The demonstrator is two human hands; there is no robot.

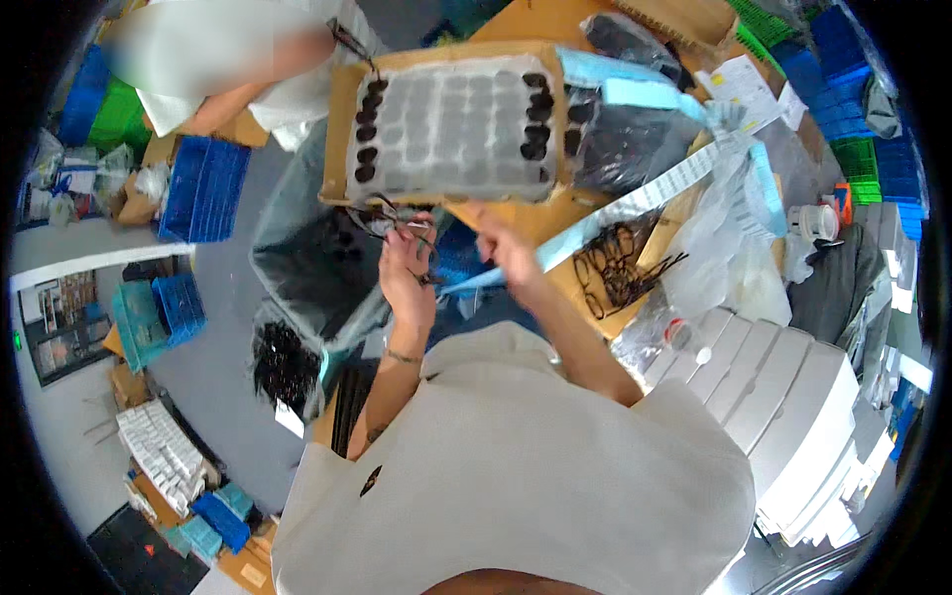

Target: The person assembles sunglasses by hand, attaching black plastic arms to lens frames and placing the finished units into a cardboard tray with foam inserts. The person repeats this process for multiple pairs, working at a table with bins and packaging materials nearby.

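Observation:
My left hand (405,266) is closed on a dark pair of eyeglasses (380,216), just below the near edge of an open cardboard box (339,134). Inside that box are rows of greyish wrapped pieces, with dark lens-like shapes along both sides. To the right, my right hand (510,256) is raised with its fingers drawn together, slightly blurred; anything at its fingertips is too small to make out. A long light-blue strip of labels (635,201) passes beside this hand and runs up to the right. More dark eyeglasses (622,268) lie piled on the table right of it.
A large dark-lined bin (307,268) stands left of my left arm. White flat boxes (764,387) are stacked at the right, near clear plastic bags (729,258). Another person (213,59) is at the upper left, close to a blue crate (205,188).

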